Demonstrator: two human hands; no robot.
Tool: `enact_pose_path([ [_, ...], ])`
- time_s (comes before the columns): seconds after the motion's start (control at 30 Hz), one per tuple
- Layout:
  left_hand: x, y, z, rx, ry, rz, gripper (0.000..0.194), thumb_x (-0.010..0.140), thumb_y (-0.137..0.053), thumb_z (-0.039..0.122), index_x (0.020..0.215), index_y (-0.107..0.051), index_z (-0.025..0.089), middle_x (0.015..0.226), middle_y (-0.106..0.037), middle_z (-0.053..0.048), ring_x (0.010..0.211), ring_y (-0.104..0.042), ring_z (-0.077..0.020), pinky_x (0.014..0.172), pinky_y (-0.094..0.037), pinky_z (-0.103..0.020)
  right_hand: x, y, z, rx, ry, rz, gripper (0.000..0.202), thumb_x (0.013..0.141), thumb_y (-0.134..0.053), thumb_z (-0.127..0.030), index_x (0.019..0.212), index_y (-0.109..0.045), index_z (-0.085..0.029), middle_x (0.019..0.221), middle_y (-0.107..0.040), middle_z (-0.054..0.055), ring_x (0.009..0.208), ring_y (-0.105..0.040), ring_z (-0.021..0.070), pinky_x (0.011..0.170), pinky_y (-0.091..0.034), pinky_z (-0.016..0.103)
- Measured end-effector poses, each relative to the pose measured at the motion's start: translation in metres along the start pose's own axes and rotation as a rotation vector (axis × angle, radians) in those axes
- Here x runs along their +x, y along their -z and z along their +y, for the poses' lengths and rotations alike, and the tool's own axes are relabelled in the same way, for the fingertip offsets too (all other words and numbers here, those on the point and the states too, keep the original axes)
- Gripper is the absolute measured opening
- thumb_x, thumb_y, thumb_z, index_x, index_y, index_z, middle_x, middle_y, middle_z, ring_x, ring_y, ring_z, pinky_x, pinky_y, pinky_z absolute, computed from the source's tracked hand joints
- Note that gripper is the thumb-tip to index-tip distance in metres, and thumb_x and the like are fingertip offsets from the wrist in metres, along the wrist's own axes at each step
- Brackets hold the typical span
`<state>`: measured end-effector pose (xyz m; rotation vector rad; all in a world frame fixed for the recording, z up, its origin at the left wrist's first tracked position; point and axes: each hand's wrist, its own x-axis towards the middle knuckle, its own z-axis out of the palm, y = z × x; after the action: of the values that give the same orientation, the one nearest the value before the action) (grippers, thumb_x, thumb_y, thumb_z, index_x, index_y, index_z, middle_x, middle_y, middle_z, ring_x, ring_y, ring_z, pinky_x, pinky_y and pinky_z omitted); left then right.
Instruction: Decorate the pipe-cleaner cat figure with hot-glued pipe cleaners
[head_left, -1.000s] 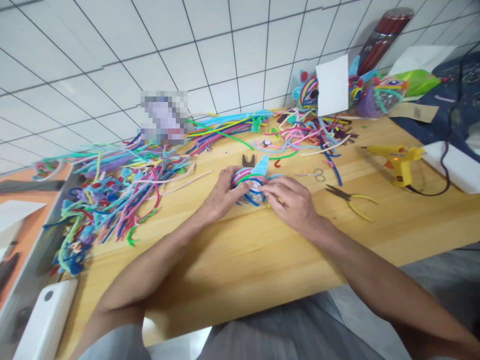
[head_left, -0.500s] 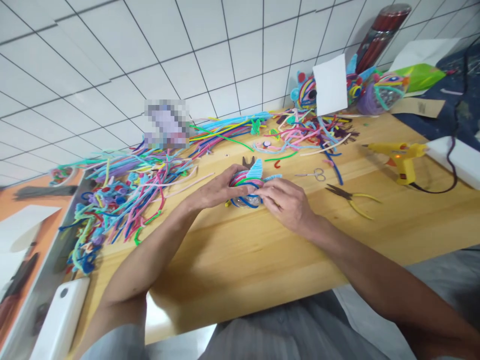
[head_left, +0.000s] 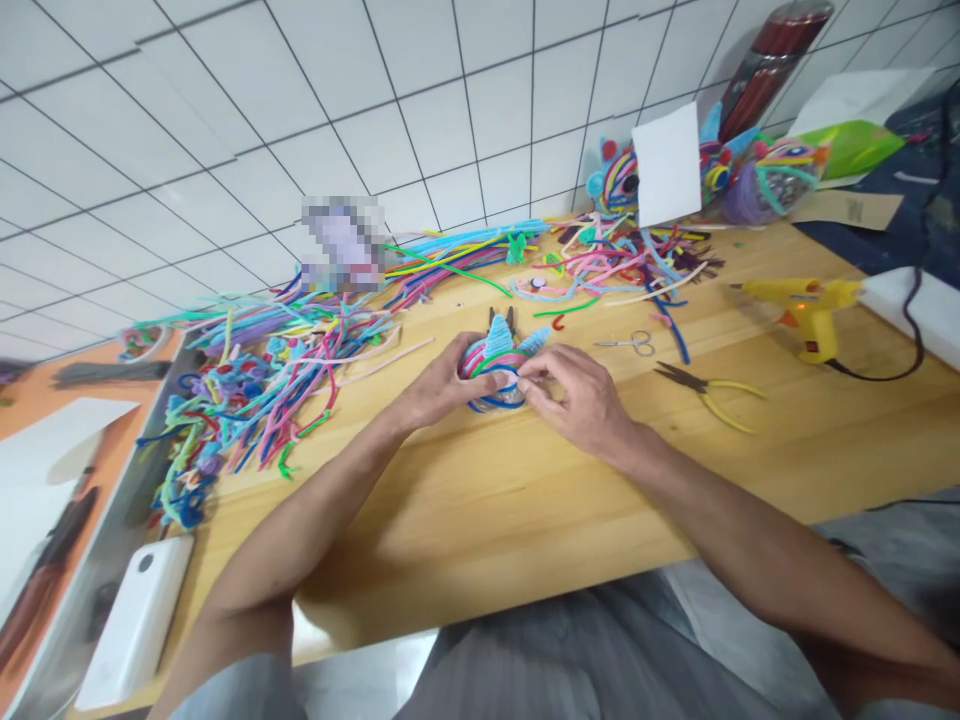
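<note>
A small rounded craft piece (head_left: 495, 355) of pink, green and blue fuzzy strips over a clear body has two light blue ear shapes on top. My left hand (head_left: 442, 388) wraps round its left side, with the thumb across its front. At its right front edge, my right hand (head_left: 574, 400) is closed in a pinch on the blue strip or something too small to make out. Dark plier jaws (head_left: 512, 318) show just behind the piece; the rest of that tool is hidden.
Small scissors (head_left: 634, 343), yellow-handled pliers (head_left: 709, 390) and a yellow glue gun (head_left: 810, 310) lie to the right on the wooden table (head_left: 510, 520). Heaps of colourful fuzzy stems (head_left: 300, 360) spread left and behind. Finished-looking craft heads (head_left: 772, 180) stand at the back right.
The craft piece has turned so both ear shapes now stand apart in view. My hands remain around it with small finger shifts. The whole view has shifted slightly.
</note>
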<state>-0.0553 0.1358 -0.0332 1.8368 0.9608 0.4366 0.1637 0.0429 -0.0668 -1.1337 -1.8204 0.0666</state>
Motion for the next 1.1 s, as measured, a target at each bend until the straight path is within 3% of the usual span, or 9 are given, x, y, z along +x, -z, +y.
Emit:
enact_pose_path([
  [0.43, -0.021, -0.037, -0.012, 0.082, -0.096, 0.306, 0.07, 0.085, -0.084, 0.055, 0.141, -0.056, 0.022, 0.129, -0.07, -0.01, 0.122, -0.066, -0.0297, 0.107, -0.055, -0.045, 0.001, 0.006, -0.011, -0.018, -0.194, -0.104, 0.011, 0.089, -0.069, -0.017, 0.084, -0.062, -0.024, 0.084, -0.073, 0.002, 0.078, -0.064, 0.0198, 0.077, -0.044, 0.032],
  [0.67, -0.026, -0.048, -0.011, 0.112, -0.092, 0.362, 0.074, 0.085, -0.082, 0.057, 0.142, -0.05, 0.021, 0.135, -0.063, -0.013, 0.123, -0.064, -0.0303, 0.11, -0.053, -0.049, 0.003, 0.008, -0.017, -0.107, -0.267, -0.165, 0.009, 0.081, -0.07, -0.015, 0.082, -0.065, -0.023, 0.084, -0.075, 0.003, 0.078, -0.065, 0.0214, 0.076, -0.043, 0.033],
  [0.83, -0.03, -0.053, -0.009, 0.147, -0.117, 0.383, 0.074, 0.087, -0.08, 0.058, 0.142, -0.048, 0.02, 0.135, -0.061, -0.014, 0.123, -0.064, -0.0311, 0.111, -0.053, -0.051, 0.002, 0.005, -0.019, -0.196, -0.236, -0.16, 0.008, 0.082, -0.068, -0.016, 0.08, -0.065, -0.022, 0.083, -0.076, 0.004, 0.08, -0.067, 0.0227, 0.079, -0.042, 0.035],
  [1.1, -0.032, -0.059, -0.014, 0.2, -0.218, 0.42, 0.065, 0.09, -0.077, 0.053, 0.139, -0.049, 0.021, 0.132, -0.06, -0.013, 0.123, -0.062, -0.0307, 0.111, -0.053, -0.051, -0.005, 0.005, -0.026, -0.424, -0.069, -0.105, 0.008, 0.086, -0.065, -0.017, 0.08, -0.065, -0.023, 0.077, -0.071, 0.005, 0.078, -0.064, 0.0247, 0.079, -0.041, 0.039],
])
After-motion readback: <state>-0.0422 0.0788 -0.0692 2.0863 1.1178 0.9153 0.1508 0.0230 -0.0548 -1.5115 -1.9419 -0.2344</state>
